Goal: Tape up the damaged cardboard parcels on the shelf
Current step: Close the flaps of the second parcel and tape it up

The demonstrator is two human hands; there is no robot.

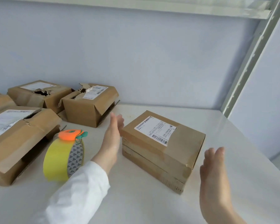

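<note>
Both hands, left hand (112, 136) and right hand (214, 168), spread flat flanking the parcel (162, 149); stiff, probably light; grip its short sides.

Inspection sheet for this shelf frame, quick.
Surface: white shelf.
Job's things: taped parcel mid-shelf; tape roll on edge to its left; torn boxes at left, tops ripped.
Clutter: nothing seen.
Grippers: left hand open at parcel's left side, contact unclear; right hand open, apart from its right end.
Cables: nothing seen.
Surroundings: pale wall; metal upright at right.
</note>
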